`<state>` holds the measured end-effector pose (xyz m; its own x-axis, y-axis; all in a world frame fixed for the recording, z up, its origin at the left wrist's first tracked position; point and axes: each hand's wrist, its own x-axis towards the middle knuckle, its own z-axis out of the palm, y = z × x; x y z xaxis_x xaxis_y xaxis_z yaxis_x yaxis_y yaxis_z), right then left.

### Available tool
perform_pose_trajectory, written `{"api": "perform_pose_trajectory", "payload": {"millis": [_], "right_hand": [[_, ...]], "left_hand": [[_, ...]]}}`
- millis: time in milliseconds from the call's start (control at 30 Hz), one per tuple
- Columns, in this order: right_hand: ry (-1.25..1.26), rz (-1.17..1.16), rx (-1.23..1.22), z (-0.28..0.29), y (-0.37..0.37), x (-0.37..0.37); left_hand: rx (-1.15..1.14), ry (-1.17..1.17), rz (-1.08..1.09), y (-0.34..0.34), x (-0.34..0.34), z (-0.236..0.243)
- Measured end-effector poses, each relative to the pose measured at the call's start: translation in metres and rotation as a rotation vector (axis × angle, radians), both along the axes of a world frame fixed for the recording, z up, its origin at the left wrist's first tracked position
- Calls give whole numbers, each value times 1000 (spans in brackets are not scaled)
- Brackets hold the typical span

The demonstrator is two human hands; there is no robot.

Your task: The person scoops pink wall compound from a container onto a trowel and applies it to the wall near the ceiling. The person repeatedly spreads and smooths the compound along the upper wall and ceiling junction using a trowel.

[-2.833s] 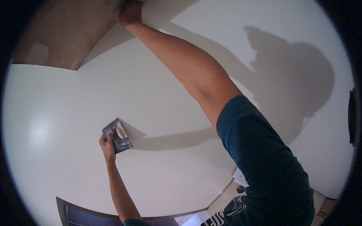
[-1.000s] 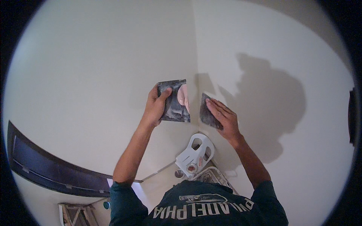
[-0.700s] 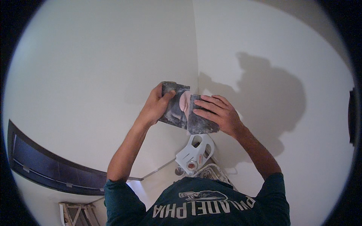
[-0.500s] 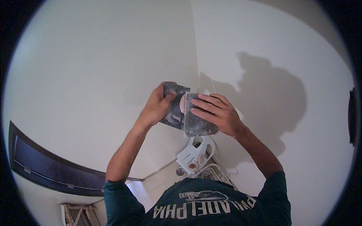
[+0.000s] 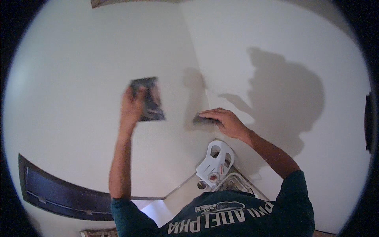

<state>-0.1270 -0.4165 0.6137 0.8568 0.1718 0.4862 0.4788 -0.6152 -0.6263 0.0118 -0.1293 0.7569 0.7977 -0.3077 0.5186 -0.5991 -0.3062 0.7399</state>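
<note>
My left hand (image 5: 132,104) is raised in front of the wall, thumb over a dark rectangular sheet of sandpaper (image 5: 149,108) with pale, dusty patches on its face. To the right and a bit lower, my right hand (image 5: 228,121) grips another dark piece of sandpaper (image 5: 203,119), which is blurred and seen nearly edge-on. Fingers of the right hand stretch across its top. The two pieces are well apart. Both hands are in the air near the corner where two walls meet.
White walls (image 5: 98,51) join in a corner ahead. Below stands a white plastic chair (image 5: 215,160) with a small round container (image 5: 213,177) on it. A dark-framed window (image 5: 67,193) is at lower left, and part of a wooden stepladder (image 5: 98,233) shows at the bottom. My shadow falls on the right wall.
The two sandpaper pieces, overlapping before, have separated. My left hand has moved left with its sheet; my right hand has moved slightly lower and its piece has tilted edge-on.
</note>
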Motion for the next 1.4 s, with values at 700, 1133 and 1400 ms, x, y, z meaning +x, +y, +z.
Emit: {"api": "perform_pose_trajectory", "payload": {"millis": [700,1133,1400], "right_hand": [[-924,-449,1230,333,-11,374],[-974,-473,1286,422,17,417],[-1334,-392,1113,456,-9,439]], "left_hand": [[-31,-61,-14,109,164,74],[-25,-79,55,123,155,73],[-63,-112,73,112,149,77]]}}
